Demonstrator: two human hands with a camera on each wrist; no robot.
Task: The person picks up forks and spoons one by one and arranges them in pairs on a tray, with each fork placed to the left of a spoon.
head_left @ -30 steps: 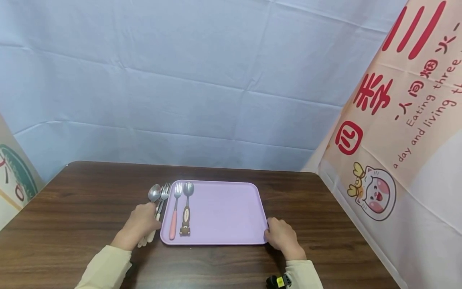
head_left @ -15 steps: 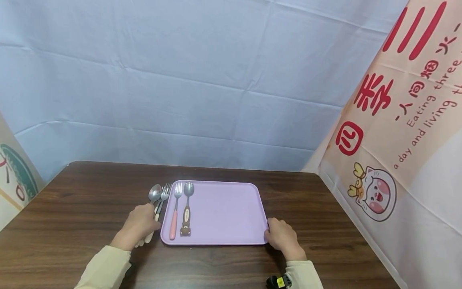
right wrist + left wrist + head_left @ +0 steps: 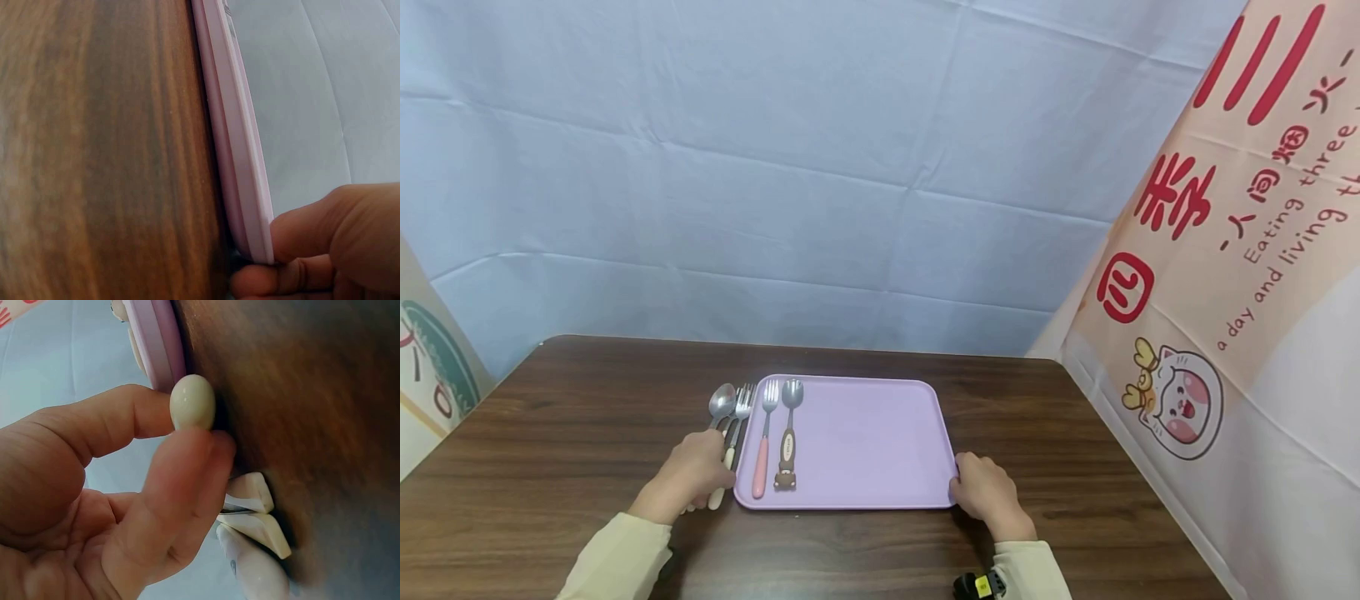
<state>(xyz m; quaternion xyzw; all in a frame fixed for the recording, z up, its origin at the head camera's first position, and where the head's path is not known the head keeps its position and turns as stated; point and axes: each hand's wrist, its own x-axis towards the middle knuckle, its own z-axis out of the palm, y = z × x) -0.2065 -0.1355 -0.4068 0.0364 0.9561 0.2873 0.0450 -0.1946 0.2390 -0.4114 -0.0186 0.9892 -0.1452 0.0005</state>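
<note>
My left hand (image 3: 691,471) is beside the tray's left edge, over a small bunch of cutlery. Between thumb and fingers it pinches a cream-handled fork, whose rounded handle end (image 3: 192,402) shows in the left wrist view. Other cream handle ends (image 3: 253,519) lie just beyond the fingers. The fork's tines (image 3: 743,402) and a spoon's bowl (image 3: 722,401) stick out past the hand. My right hand (image 3: 987,492) grips the near right corner of the lilac tray (image 3: 872,446), thumb on the rim and fingers at its underside (image 3: 250,284).
On the tray's left side lie a fork with a pink handle (image 3: 761,468) and a spoon with a brown bear handle (image 3: 786,454). The dark wooden table (image 3: 850,550) reaches back to a pale blue cloth (image 3: 850,167). A printed cloth (image 3: 1240,275) hangs at the right.
My left hand has shifted slightly toward me, and the cream fork handle now stands apart from the others by the tray. The right hand and the tray stay in place.
</note>
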